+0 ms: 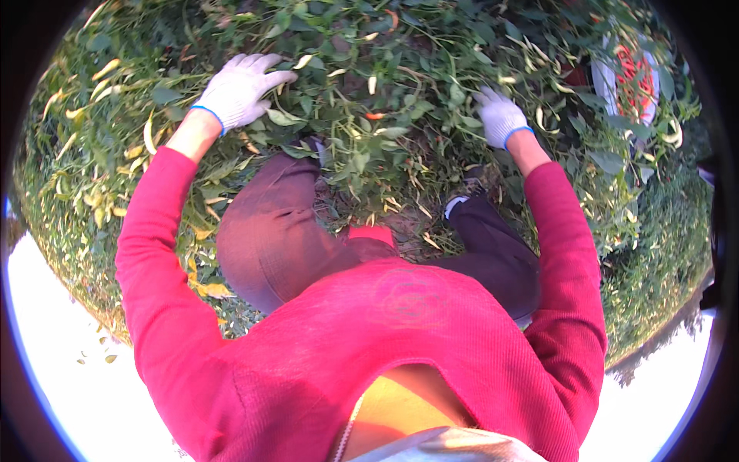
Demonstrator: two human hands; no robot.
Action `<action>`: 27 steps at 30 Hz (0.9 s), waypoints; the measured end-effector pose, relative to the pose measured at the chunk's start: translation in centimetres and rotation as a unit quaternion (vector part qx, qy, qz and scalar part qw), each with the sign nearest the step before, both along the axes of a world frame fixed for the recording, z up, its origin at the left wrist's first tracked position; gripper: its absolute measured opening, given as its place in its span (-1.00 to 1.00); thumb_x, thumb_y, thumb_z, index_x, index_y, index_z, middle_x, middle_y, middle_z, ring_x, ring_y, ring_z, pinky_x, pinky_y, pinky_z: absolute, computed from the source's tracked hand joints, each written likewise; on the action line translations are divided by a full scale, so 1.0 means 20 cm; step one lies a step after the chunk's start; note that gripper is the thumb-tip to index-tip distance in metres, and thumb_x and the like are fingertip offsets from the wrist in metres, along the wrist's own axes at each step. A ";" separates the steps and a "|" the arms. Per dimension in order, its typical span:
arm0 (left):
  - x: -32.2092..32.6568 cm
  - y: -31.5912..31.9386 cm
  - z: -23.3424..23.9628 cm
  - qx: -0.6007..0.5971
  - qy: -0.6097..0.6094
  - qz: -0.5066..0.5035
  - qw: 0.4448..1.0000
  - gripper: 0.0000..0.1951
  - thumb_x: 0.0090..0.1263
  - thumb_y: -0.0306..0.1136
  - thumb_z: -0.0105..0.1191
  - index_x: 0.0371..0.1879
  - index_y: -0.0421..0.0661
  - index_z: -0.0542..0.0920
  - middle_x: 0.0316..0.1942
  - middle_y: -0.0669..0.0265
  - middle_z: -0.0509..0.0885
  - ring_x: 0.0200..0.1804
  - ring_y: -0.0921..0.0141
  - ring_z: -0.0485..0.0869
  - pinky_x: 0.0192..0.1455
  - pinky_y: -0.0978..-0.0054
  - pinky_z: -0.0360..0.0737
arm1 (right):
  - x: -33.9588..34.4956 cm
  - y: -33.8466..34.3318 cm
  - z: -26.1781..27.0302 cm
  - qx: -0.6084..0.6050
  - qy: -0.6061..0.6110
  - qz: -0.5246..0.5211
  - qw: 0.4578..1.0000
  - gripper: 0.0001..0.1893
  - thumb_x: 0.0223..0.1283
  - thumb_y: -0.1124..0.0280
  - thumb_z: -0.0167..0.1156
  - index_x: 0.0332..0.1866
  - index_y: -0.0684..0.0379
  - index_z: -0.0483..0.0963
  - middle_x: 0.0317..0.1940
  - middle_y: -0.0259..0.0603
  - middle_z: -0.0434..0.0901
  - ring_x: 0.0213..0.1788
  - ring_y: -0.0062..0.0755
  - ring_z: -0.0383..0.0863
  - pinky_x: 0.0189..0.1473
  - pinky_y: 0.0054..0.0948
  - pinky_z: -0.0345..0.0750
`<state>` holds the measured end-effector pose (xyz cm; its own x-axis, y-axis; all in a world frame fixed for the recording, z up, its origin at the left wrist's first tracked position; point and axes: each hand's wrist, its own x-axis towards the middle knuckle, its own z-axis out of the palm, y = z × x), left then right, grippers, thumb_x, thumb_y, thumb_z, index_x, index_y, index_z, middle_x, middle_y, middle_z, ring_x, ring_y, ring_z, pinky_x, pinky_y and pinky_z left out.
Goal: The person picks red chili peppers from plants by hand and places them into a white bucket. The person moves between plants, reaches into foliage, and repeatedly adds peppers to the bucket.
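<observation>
Leafy green chili pepper plants (352, 138) spread in front of me, with pale yellow-green peppers (372, 85) and a few orange-red ones. My left hand (236, 92), in a white knit glove with a blue cuff edge, rests palm down over the foliage at upper left, its thumb and fingers apart and no pepper seen in it. At upper right my right hand (501, 117), gloved the same way, reaches into the leaves. Its fingertips are partly hidden, so what they touch does not show. An orange-red pepper (375, 116) lies between the hands.
A white container or bag (604, 78) holding many red chili peppers (635, 81) stands among the plants at upper right. Both my knees are bent, with the shoes down among the stems. Soil and fallen peppers show between my legs, near a red object (371, 233). More plants extend on both sides.
</observation>
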<state>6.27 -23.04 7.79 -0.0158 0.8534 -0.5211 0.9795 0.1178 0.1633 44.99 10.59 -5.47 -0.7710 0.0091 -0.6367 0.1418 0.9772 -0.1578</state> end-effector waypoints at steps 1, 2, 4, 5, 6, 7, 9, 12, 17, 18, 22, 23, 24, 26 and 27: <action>0.03 0.03 0.02 -0.014 0.016 0.005 1.000 -0.29 0.10 -0.41 0.37 0.36 0.18 0.57 0.43 0.06 0.49 0.47 -0.01 0.45 0.53 0.02 0.39 | -0.07 -0.01 0.05 0.004 -0.009 -0.011 1.000 -0.60 0.10 0.42 0.24 0.08 0.26 0.68 0.41 -0.05 0.49 0.53 -0.07 0.38 0.56 -0.16 0.34; 0.06 0.07 0.05 0.000 0.040 -0.022 0.999 -0.33 0.12 -0.37 0.37 0.33 0.14 0.59 0.44 0.06 0.49 0.48 -0.01 0.44 0.53 0.02 0.39 | -0.09 0.00 0.07 0.031 0.008 0.003 0.999 -0.62 0.10 0.41 0.23 0.04 0.26 0.69 0.39 -0.04 0.50 0.53 -0.07 0.39 0.55 -0.15 0.35; 0.12 0.20 0.08 0.082 0.004 -0.066 0.994 -0.45 0.21 -0.24 0.35 0.24 0.04 0.65 0.44 0.10 0.48 0.50 0.01 0.40 0.53 0.05 0.39 | -0.09 0.04 0.04 0.071 0.059 0.038 0.995 -0.65 0.11 0.42 0.22 0.01 0.26 0.70 0.36 -0.05 0.54 0.52 -0.09 0.40 0.53 -0.15 0.38; 0.19 0.33 0.15 0.085 -0.057 -0.065 0.993 -0.53 0.31 -0.13 0.29 0.19 -0.01 0.67 0.45 0.14 0.47 0.46 0.04 0.46 0.50 0.13 0.44 | -0.09 0.06 0.06 0.075 0.063 0.045 0.994 -0.65 0.12 0.42 0.24 0.01 0.25 0.71 0.36 -0.07 0.55 0.52 -0.12 0.41 0.52 -0.15 0.39; 0.26 0.43 0.18 0.059 -0.169 -0.013 0.984 -0.57 0.36 -0.13 0.25 0.14 -0.05 0.69 0.38 0.13 0.54 0.40 0.07 0.52 0.45 0.17 0.48 | -0.10 0.08 0.07 0.066 0.061 0.035 0.995 -0.66 0.11 0.42 0.25 0.01 0.24 0.71 0.35 -0.09 0.56 0.51 -0.14 0.42 0.52 -0.16 0.40; 0.33 0.53 0.18 0.032 -0.275 0.040 0.960 -0.61 0.40 -0.12 0.21 0.10 -0.08 0.70 0.31 0.12 0.61 0.35 0.10 0.58 0.41 0.21 0.52 | -0.11 0.10 0.08 0.059 0.060 0.024 0.996 -0.67 0.11 0.43 0.27 0.01 0.24 0.71 0.34 -0.10 0.57 0.50 -0.16 0.44 0.51 -0.16 0.41; 0.43 0.67 0.02 -0.074 -0.384 0.092 0.916 -0.67 0.45 -0.18 0.13 0.03 -0.13 0.71 0.10 0.07 0.74 0.17 0.09 0.71 0.30 0.22 0.60 | -0.16 0.09 0.17 0.044 0.045 0.021 0.998 -0.69 0.14 0.44 0.26 0.00 0.22 0.71 0.33 -0.12 0.59 0.47 -0.18 0.47 0.47 -0.16 0.45; 0.59 0.73 -0.37 -0.214 -0.195 -0.046 0.956 -0.63 0.37 -0.17 0.16 0.04 -0.14 0.71 -0.05 0.00 0.79 0.05 0.00 0.75 0.17 0.13 0.65 | -0.10 0.14 0.08 0.035 0.076 -0.004 0.996 -0.67 0.15 0.41 0.28 0.03 0.18 0.70 0.35 -0.17 0.56 0.47 -0.19 0.47 0.47 -0.18 0.46; 0.73 0.66 -0.62 -0.266 -0.136 0.025 0.954 -0.53 0.30 0.03 0.20 0.07 0.00 0.73 0.01 0.00 0.78 0.09 0.01 0.74 0.18 0.09 0.66 | -0.09 0.21 0.07 0.014 0.145 -0.042 0.988 -0.70 0.11 0.31 0.21 -0.13 0.23 0.72 -0.04 0.13 0.74 0.05 0.03 0.74 0.16 -0.16 0.65; 0.73 0.61 -0.67 -0.225 -0.142 0.047 0.963 -0.53 0.31 0.01 0.20 0.09 -0.01 0.73 -0.01 0.00 0.78 0.09 0.01 0.74 0.18 0.09 0.65 | -0.12 0.23 0.08 0.021 0.134 -0.054 0.989 -0.76 0.06 0.33 0.21 -0.25 0.20 0.71 -0.15 0.07 0.74 -0.05 0.01 0.76 0.08 -0.14 0.67; 0.69 0.70 -0.57 -0.162 -0.222 0.190 0.943 -0.45 0.41 0.13 0.21 0.11 -0.11 0.74 -0.05 -0.04 0.79 0.07 0.07 0.76 0.22 0.21 0.61 | -0.17 0.47 0.10 0.105 0.168 -0.064 0.978 -0.83 0.05 0.38 0.21 -0.41 0.18 0.71 -0.33 0.02 0.75 -0.23 0.03 0.78 -0.12 -0.07 0.70; 0.66 0.72 -0.55 -0.174 -0.251 0.206 0.930 -0.43 0.45 0.15 0.20 0.11 -0.14 0.74 -0.07 0.04 0.81 0.02 0.26 0.78 0.19 0.34 0.61 | -0.20 0.54 0.10 0.134 0.194 -0.074 0.969 -0.84 0.05 0.39 0.21 -0.41 0.18 0.71 -0.33 0.03 0.76 -0.25 0.03 0.78 -0.14 -0.06 0.70; 0.65 0.74 -0.50 -0.161 -0.291 0.250 0.909 -0.45 0.47 0.13 0.19 0.09 -0.15 0.74 -0.07 0.11 0.81 -0.02 0.33 0.76 0.16 0.37 0.61 | -0.28 0.57 0.16 0.135 0.166 -0.066 0.975 -0.83 0.04 0.39 0.21 -0.41 0.20 0.71 -0.36 0.06 0.75 -0.28 0.07 0.78 -0.17 -0.04 0.70; 0.63 0.84 -0.37 -0.097 -0.350 0.292 0.885 -0.49 0.49 0.08 0.19 0.05 -0.18 0.75 -0.11 0.23 0.82 -0.09 0.41 0.75 0.09 0.40 0.61 | -0.34 0.63 0.23 0.153 0.143 -0.095 0.973 -0.81 0.04 0.37 0.22 -0.39 0.23 0.72 -0.38 0.11 0.74 -0.26 0.13 0.77 -0.15 -0.04 0.70; 0.63 0.89 -0.30 -0.042 -0.368 0.294 0.881 -0.51 0.50 0.05 0.19 0.03 -0.20 0.75 -0.14 0.28 0.81 -0.13 0.42 0.74 0.05 0.40 0.61 | -0.35 0.65 0.24 0.169 0.127 -0.117 0.970 -0.80 0.05 0.36 0.22 -0.38 0.23 0.72 -0.37 0.11 0.74 -0.25 0.15 0.77 -0.14 -0.04 0.70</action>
